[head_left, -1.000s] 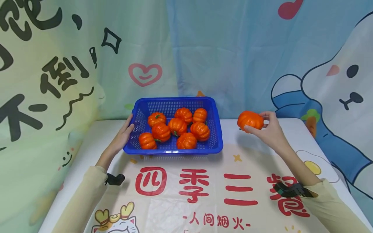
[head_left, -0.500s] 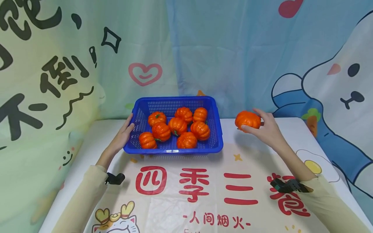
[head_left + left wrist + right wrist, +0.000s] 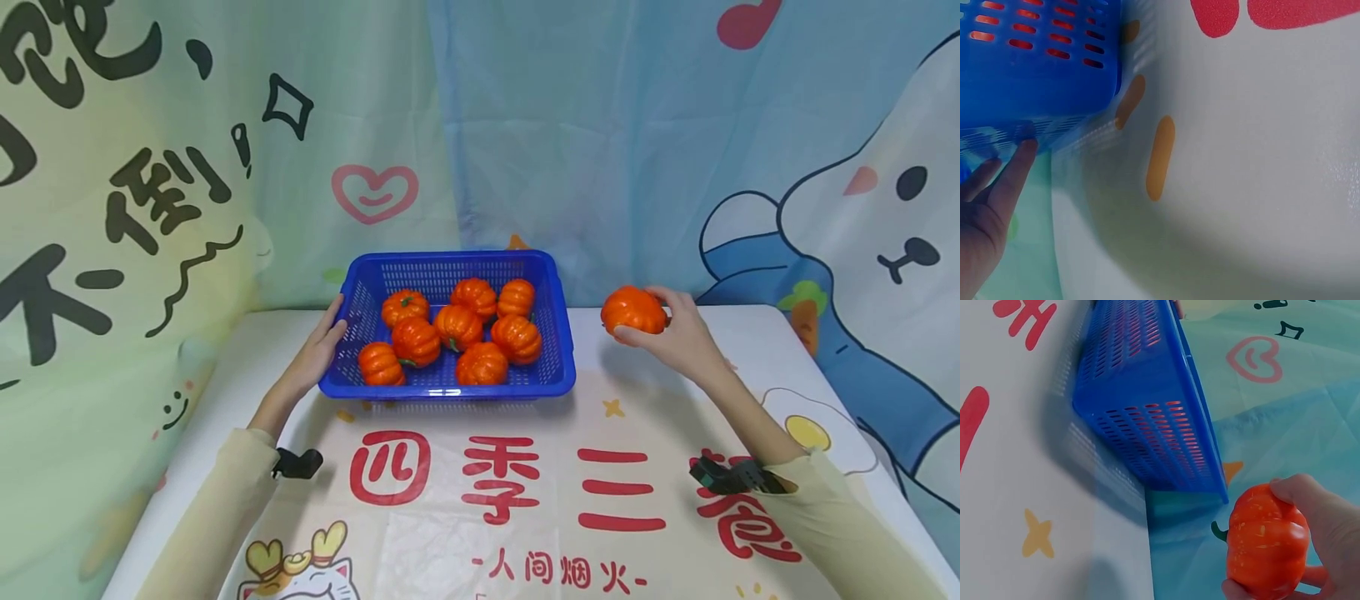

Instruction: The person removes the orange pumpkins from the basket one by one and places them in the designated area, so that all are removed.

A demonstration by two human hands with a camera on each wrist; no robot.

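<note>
A small orange pumpkin (image 3: 633, 310) is pinched between the thumb and fingers of my right hand (image 3: 684, 335), to the right of the blue basket (image 3: 450, 391). In the right wrist view the pumpkin (image 3: 1267, 544) shows its short green stem, pointing toward the basket. Several similar pumpkins (image 3: 458, 326) lie inside the basket. My left hand (image 3: 313, 354) rests against the basket's left side with its fingers straight. The left wrist view has these fingers (image 3: 1013, 181) touching the perforated wall (image 3: 1035, 81).
The basket stands near the back of a white table (image 3: 262, 337), on a printed cloth (image 3: 555, 467) with red lettering. Behind the table hangs a printed curtain (image 3: 540, 167). Each wrist carries a small black camera, such as the left camera (image 3: 298, 464).
My right hand has shifted slightly left, toward the basket, carrying the pumpkin, and its fingers have adjusted around it. My left hand and the basket stay in place.
</note>
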